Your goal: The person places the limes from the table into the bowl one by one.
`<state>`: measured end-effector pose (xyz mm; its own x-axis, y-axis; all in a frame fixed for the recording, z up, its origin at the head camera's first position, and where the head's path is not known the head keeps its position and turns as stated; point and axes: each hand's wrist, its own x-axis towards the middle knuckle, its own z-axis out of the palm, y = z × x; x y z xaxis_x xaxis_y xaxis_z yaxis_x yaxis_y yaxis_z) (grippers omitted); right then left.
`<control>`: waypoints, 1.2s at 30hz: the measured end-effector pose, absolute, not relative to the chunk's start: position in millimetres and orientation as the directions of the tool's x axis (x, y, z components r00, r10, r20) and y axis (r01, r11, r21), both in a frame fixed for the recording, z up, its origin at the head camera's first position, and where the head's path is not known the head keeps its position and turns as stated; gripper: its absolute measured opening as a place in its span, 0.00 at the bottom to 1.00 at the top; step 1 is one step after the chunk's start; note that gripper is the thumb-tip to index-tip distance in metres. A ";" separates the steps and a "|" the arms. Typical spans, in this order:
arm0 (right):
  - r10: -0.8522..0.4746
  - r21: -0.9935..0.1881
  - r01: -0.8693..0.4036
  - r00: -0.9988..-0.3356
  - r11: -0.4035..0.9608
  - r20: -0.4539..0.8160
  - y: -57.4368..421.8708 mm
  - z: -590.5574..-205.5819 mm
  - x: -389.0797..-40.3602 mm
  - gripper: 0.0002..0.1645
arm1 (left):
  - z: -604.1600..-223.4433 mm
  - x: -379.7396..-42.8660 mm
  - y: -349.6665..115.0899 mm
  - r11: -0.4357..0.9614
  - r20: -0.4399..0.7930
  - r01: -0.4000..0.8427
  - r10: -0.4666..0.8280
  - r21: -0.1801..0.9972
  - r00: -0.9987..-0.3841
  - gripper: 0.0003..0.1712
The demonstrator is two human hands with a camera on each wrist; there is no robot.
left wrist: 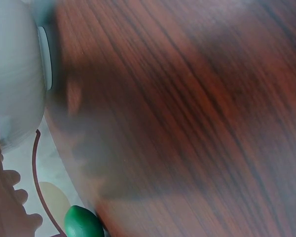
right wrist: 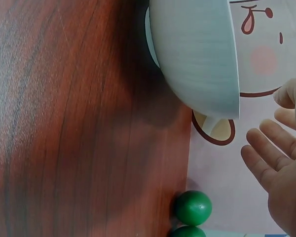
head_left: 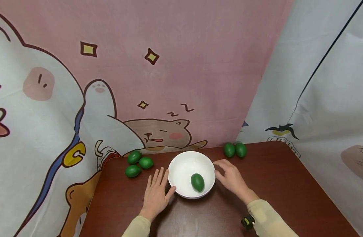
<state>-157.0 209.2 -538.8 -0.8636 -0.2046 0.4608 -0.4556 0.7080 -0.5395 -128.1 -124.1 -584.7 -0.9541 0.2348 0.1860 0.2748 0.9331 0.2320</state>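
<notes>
A white bowl [head_left: 178,171] stands on the dark wooden table with one green lime-like fruit [head_left: 197,182] inside it. To the bowl's left is my left hand [head_left: 156,192], its fingers straight and spread, close to the rim; whether it touches cannot be told. On the other side, my right hand [head_left: 232,177] is beside the rim with relaxed, slightly bent fingers. The right wrist view shows a gap between those fingers and the bowl [right wrist: 197,54]. Neither hand holds anything. The bowl's side [left wrist: 15,69] also fills the corner of the left wrist view.
Three green fruits [head_left: 133,171] lie at the table's back left. Several more, two plainly visible [head_left: 240,150], sit by the back edge on the right. A cartoon-printed cloth [head_left: 217,82] hangs right behind the table [head_left: 276,184]. Something small and black [head_left: 248,222] is at the right sleeve.
</notes>
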 end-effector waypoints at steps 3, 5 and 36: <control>-0.187 -0.533 -0.440 -0.866 0.723 0.463 212.1 -540.6 -159.4 0.19 | -585.5 -127.8 -124.2 0.933 0.182 0.275 0.235 0.233 -0.955 0.46; -0.173 -0.536 -0.429 -0.870 0.727 0.462 214.3 -541.4 -160.8 0.19 | -586.0 -127.7 -124.3 0.933 0.183 0.276 0.236 0.233 -0.954 0.46; -0.056 -0.591 -0.197 -0.967 0.782 0.249 257.1 -544.9 -195.6 0.27 | -584.4 -128.3 -124.5 0.931 0.205 0.286 0.241 0.226 -0.949 0.46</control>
